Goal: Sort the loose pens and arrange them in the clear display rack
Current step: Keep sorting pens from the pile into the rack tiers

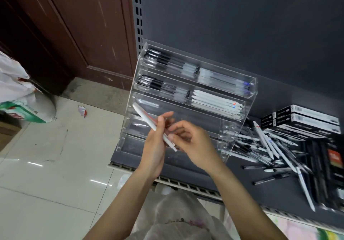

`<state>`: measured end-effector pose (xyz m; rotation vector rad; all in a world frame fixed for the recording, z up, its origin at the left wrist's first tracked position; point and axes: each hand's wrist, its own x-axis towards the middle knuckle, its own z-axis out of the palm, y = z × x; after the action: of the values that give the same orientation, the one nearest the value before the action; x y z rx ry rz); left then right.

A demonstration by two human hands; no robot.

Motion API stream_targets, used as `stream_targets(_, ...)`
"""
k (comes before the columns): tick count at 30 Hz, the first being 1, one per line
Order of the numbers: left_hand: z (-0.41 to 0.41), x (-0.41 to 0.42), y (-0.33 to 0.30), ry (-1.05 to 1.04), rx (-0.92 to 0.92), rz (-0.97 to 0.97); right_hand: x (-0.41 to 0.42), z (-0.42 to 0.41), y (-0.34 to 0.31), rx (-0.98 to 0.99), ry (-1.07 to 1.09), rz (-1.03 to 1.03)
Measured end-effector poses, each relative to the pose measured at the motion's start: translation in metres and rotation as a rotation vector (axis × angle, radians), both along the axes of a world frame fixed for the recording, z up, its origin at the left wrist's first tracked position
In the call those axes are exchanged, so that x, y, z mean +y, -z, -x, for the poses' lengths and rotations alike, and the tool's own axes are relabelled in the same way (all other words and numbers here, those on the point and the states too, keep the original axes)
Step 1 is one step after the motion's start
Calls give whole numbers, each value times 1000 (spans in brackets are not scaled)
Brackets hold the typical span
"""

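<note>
Hands (173, 143) gripping white pen (149, 120), before clear rack (188, 98)

The lower end of the white pen (149, 121) is covered by the fingers of the right hand (193, 143). The loose pens (275, 146) at right are smeared by blur, so a count cannot be made. The black boxes (301, 120) are cut off by the right edge, their print unreadable.

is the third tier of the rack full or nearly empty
Nearly empty: the third tier of the rack shows one clear pen at its left.
</note>
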<state>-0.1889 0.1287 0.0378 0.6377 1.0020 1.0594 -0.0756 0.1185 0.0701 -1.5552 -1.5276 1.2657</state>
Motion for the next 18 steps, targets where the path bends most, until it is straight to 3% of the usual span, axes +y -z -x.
stream_targets(5,-14,-3,-4,52,191,-20,5,-51,-14,-201,206,-226)
stream_targets(9,-22,-1,-8,55,138,33,32,-112,-45,-627,361,-507)
stream_targets(18,-41,15,-4,-12,114,66,101,-159,-37,-1053,141,-565)
